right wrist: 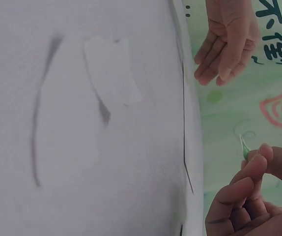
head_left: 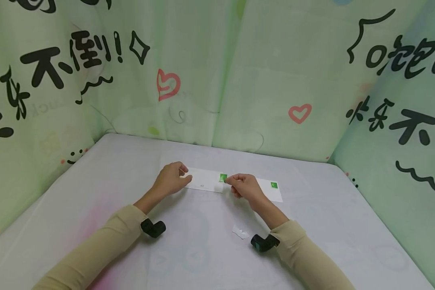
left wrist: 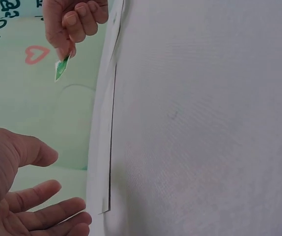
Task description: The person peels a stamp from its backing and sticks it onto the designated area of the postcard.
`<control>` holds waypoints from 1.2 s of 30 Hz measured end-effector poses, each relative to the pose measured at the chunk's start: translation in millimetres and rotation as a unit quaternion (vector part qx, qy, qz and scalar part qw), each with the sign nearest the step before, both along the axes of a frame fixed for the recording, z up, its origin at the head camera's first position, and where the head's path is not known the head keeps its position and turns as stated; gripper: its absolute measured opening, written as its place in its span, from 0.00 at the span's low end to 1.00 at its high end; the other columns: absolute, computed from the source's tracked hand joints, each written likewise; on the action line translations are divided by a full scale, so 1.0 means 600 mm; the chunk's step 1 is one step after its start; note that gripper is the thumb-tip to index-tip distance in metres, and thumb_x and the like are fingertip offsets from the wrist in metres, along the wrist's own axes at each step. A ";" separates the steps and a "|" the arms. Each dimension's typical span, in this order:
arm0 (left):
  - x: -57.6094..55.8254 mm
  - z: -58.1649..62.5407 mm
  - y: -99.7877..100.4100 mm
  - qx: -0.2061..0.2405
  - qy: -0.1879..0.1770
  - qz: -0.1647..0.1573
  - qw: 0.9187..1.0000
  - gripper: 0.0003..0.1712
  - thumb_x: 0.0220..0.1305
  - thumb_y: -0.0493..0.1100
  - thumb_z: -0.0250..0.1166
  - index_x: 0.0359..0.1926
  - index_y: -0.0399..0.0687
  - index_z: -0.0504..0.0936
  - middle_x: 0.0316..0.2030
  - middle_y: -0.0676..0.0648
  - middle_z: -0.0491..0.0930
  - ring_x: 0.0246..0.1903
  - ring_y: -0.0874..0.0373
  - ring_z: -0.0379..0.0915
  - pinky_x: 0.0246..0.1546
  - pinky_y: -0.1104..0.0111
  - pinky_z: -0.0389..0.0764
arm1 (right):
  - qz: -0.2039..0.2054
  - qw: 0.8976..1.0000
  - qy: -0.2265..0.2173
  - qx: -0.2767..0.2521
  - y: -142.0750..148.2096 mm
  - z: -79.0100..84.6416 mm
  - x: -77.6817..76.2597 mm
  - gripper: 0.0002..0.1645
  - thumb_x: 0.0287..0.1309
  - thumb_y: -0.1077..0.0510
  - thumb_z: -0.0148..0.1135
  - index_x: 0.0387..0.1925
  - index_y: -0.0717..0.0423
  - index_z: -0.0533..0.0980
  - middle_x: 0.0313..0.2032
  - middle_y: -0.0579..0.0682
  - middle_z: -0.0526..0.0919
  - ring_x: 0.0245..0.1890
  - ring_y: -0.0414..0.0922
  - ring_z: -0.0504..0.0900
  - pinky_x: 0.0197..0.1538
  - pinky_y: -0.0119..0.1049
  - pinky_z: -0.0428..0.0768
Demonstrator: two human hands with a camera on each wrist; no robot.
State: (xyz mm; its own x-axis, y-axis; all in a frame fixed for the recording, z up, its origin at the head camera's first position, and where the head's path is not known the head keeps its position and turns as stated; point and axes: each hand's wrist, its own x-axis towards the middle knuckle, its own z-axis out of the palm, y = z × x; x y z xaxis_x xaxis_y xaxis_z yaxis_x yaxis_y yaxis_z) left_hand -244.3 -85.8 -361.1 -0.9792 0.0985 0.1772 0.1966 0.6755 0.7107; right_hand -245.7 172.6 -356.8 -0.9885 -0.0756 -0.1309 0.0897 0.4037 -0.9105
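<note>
My right hand (head_left: pixel 244 187) pinches a small green stamp (head_left: pixel 222 177) by its edge between thumb and forefinger. In the left wrist view the stamp (left wrist: pixel 61 69) hangs from the fingertips, and in the right wrist view it looks narrow and bent. The stamp is over the right end of a white envelope (head_left: pixel 204 182). My left hand (head_left: pixel 170 179) is at that envelope's left end, with thumb and fingers apart and nothing between them. Whether it touches the paper is unclear. Behind my right hand lies a second white envelope (head_left: pixel 272 195), bearing a green stamp (head_left: pixel 274 185) at its upper right corner.
A crumpled whitish scrap (head_left: pixel 241 232) lies on the white-covered table (head_left: pixel 188 249), near the right wrist's black camera (head_left: pixel 264 243). Another black camera (head_left: pixel 153 228) is on the left wrist. A pale green printed curtain (head_left: pixel 203 72) surrounds the table's back and sides.
</note>
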 end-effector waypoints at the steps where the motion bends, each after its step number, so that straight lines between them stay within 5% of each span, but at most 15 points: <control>1: 0.000 0.000 0.000 -0.008 -0.001 0.000 1.000 0.19 0.64 0.45 0.66 0.48 0.35 0.82 0.49 0.35 0.85 0.51 0.41 0.80 0.51 0.51 0.79 | -0.001 1.000 -0.002 0.000 -0.001 -0.001 -0.002 0.17 0.67 0.53 0.65 0.45 0.65 0.81 0.20 0.45 0.74 0.22 0.39 0.70 0.30 0.31 0.71; 10: -0.004 -0.001 0.002 -0.059 -0.001 -0.003 0.998 0.21 0.64 0.46 0.67 0.52 0.35 0.80 0.49 0.35 0.84 0.48 0.43 0.81 0.49 0.52 0.80 | -0.011 1.000 -0.020 -0.005 -0.005 0.001 -0.023 0.16 0.67 0.54 0.65 0.44 0.66 0.80 0.19 0.44 0.74 0.21 0.38 0.68 0.29 0.30 0.69; 16: -0.007 0.000 0.001 -0.085 -0.004 -0.010 0.996 0.22 0.63 0.45 0.68 0.53 0.35 0.80 0.26 0.46 0.79 0.27 0.55 0.70 0.32 0.63 0.74 | -0.013 0.999 -0.031 -0.003 -0.006 -0.002 -0.036 0.15 0.68 0.54 0.65 0.43 0.65 0.80 0.19 0.44 0.74 0.20 0.37 0.66 0.28 0.30 0.67; 19: -0.010 -0.001 0.001 -0.092 -0.007 -0.011 0.996 0.23 0.63 0.46 0.68 0.53 0.35 0.80 0.23 0.49 0.76 0.25 0.57 0.65 0.30 0.66 0.70 | -0.010 0.999 -0.030 0.006 -0.007 -0.004 -0.042 0.15 0.68 0.53 0.64 0.42 0.64 0.80 0.19 0.44 0.73 0.20 0.37 0.66 0.28 0.30 0.67; 28: -0.014 -0.004 0.000 -0.117 -0.012 -0.007 0.993 0.22 0.62 0.45 0.69 0.52 0.35 0.81 0.45 0.38 0.86 0.34 0.51 0.72 0.39 0.59 0.78 | -0.017 0.999 -0.033 0.029 -0.014 -0.006 -0.054 0.13 0.67 0.54 0.65 0.41 0.62 0.82 0.19 0.43 0.74 0.19 0.37 0.66 0.27 0.30 0.65; 36: -0.013 0.003 0.003 -0.160 -0.023 -0.021 0.987 0.23 0.63 0.47 0.70 0.53 0.36 0.81 0.51 0.38 0.84 0.40 0.49 0.77 0.47 0.55 0.81 | -0.021 0.997 -0.036 0.057 -0.018 -0.008 -0.066 0.13 0.67 0.52 0.65 0.37 0.60 0.82 0.19 0.43 0.74 0.19 0.37 0.65 0.28 0.31 0.63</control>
State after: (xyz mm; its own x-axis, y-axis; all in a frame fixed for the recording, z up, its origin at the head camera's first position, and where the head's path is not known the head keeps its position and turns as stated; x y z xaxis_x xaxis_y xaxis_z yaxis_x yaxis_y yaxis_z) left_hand -252.0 -84.3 -359.6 -0.9794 0.1829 0.0858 0.2016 0.8586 0.4713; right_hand -285.2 161.5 -361.7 -0.9780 -0.0155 -0.2080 0.1727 0.4992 -0.8491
